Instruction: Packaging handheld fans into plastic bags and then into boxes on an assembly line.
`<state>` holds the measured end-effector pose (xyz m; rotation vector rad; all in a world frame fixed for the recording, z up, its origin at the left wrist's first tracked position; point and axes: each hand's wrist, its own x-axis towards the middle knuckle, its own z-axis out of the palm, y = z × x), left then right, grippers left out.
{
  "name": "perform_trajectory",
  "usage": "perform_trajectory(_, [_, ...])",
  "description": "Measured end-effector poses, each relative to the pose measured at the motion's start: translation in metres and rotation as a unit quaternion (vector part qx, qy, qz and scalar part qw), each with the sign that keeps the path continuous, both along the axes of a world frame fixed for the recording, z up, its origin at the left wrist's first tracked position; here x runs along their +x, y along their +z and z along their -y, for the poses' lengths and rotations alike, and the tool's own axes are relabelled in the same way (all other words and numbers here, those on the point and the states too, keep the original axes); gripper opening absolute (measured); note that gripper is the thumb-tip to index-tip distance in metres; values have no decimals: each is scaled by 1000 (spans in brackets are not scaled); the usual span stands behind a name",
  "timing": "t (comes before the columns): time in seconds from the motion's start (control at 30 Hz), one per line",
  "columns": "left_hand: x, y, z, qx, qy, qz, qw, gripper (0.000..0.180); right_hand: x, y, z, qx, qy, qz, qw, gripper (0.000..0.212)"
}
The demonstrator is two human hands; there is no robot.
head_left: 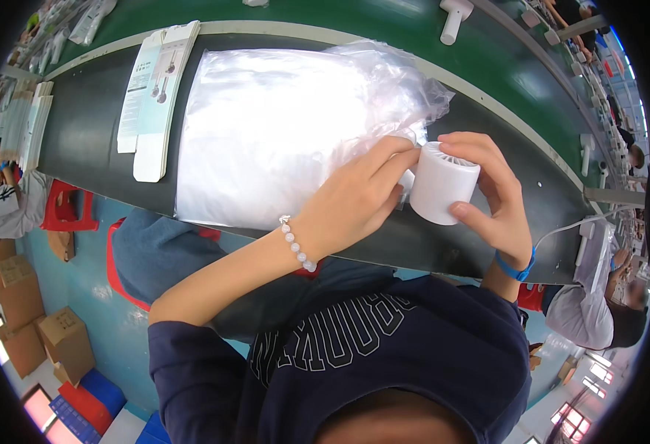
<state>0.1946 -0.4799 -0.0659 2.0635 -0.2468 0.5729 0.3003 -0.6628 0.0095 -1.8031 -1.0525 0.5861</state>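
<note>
A white cylinder [444, 185] with radial vanes in its upper end, like the barrel of a hair dryer, is tilted over the bench edge of the plastic bags. My right hand [499, 192] grips it from the right, thumb on the near side and fingers over the vaned rim. My left hand [362, 185] is at its left side, fingers bent and pressed together next to the rim. A small pale part shows below those fingertips; what they pinch is hidden. Beneath my left hand lies a large stack of clear plastic bags [258, 140], crumpled at its right end.
Flat printed cartons [163, 96] lie left of the bags on the dark bench [88, 140]. Beyond runs a green conveyor belt [384, 18] with a white hair dryer [454, 21] on it. A white cable [576, 222] crosses the bench at right. Other people sit at both sides.
</note>
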Motion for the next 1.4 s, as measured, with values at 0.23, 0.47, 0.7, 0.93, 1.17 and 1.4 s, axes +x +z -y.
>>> perform_trajectory(0.23, [-8, 13, -3, -36, -25, -37, 998, 55, 2, 2, 8, 108, -56, -24, 992, 55])
perform_trajectory(0.47, [-9, 16, -6, 10, 35, -15, 999, 62, -1, -5, 3, 171, -71, -93, 978, 65])
perform_trajectory(0.7, [-6, 22, -11, -127, -40, -21, 991, 68, -3, -20, -13, 132, -100, -6, 986, 49])
perform_trajectory(0.93, [-10, 28, -11, -244, -86, -15, 966, 65, -7, -8, -12, 70, -85, 95, 989, 47])
perform_trajectory(1.17, [-7, 26, -11, -92, 22, 35, 995, 48, -11, -2, -16, 10, -57, 129, 990, 49])
perform_trajectory(1.4, [-5, 22, -11, -96, 2, 77, 992, 42, -17, -1, -17, 3, -111, 97, 989, 61])
